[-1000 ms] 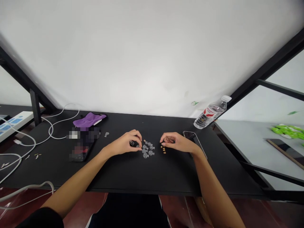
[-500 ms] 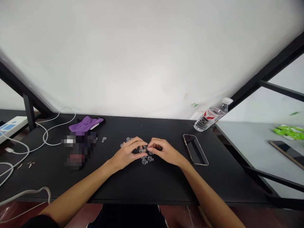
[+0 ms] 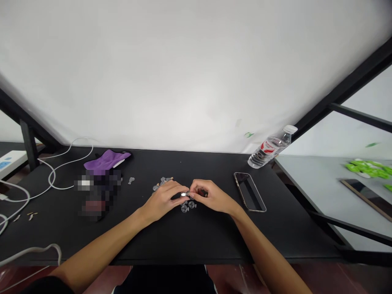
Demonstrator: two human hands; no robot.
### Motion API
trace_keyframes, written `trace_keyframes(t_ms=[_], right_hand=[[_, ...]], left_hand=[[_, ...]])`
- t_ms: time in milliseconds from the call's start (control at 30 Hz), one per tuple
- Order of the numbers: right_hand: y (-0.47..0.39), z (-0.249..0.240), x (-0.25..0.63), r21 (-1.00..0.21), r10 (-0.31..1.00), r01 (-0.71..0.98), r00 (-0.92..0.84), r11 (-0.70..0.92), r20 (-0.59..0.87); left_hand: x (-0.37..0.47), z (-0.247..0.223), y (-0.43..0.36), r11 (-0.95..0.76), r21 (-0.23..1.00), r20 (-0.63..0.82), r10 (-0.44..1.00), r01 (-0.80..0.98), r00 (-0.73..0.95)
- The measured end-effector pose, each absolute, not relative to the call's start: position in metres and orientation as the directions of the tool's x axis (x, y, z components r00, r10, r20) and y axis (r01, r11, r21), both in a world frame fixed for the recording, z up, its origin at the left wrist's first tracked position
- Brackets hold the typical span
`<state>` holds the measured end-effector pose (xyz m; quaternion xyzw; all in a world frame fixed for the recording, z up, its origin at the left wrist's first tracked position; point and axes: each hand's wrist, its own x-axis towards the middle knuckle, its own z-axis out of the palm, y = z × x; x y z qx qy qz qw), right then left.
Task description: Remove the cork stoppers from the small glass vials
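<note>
A small clear plastic piece (image 3: 184,194) with a shiny, bright middle sits between the thumb and fingers of my left hand (image 3: 163,201). My right hand (image 3: 213,197) pinches at the right end of that piece, its thumb and forefinger pressed together. What exactly lies in the right fingertips is too small to tell. Just below the fingers, a round clear piece with a short stem (image 3: 192,204) lies on the black table (image 3: 199,241) beside similar ones. Behind my left hand, more clear pieces (image 3: 163,180) are grouped, partly hidden by the fingers.
A phone (image 3: 249,191) lies to the right, with a water bottle (image 3: 269,149) behind it. At left are a purple cloth item (image 3: 107,160), a blurred-out patch, white cables (image 3: 50,190) and tiny loose bits (image 3: 31,215). A single clear piece (image 3: 131,180) lies apart.
My fingers have closed in tighter around the small piece, and both hands are nearer each other. The whole view has shifted slightly.
</note>
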<state>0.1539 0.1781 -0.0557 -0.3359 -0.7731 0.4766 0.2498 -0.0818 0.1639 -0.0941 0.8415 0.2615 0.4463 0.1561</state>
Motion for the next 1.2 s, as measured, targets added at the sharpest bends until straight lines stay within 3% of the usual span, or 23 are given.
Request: trace_keyframes(t_ms=[200, 333, 500, 967, 1200], right_hand=[[0.192, -0.046, 0.194, -0.866, 0.789, 0.392, -0.614, 0.310, 0.005], [0.203, -0.046, 0.225, -0.819, 0.739, 0.509, -0.653, 0.266, -0.166], [0.206, -0.051, 0.234, -0.829, 0.695, 0.521, -0.673, 0.203, -0.252], [0.207, -0.057, 0.229, -0.841, 0.659, 0.505, -0.702, 0.192, -0.271], [0.207, -0.058, 0.229, -0.838, 0.668, 0.511, -0.694, 0.195, -0.268]], left_hand=[[-0.083, -0.097, 0.168, -0.756, 0.556, 0.610, 0.653, 0.346, 0.449], [-0.082, -0.102, 0.169, -0.732, 0.582, 0.570, 0.677, 0.353, 0.465], [-0.080, -0.103, 0.169, -0.715, 0.600, 0.527, 0.691, 0.360, 0.495], [-0.079, -0.099, 0.173, -0.732, 0.560, 0.486, 0.669, 0.388, 0.562], [-0.109, -0.078, 0.188, -0.694, 0.505, 0.473, 0.720, 0.514, 0.508]])
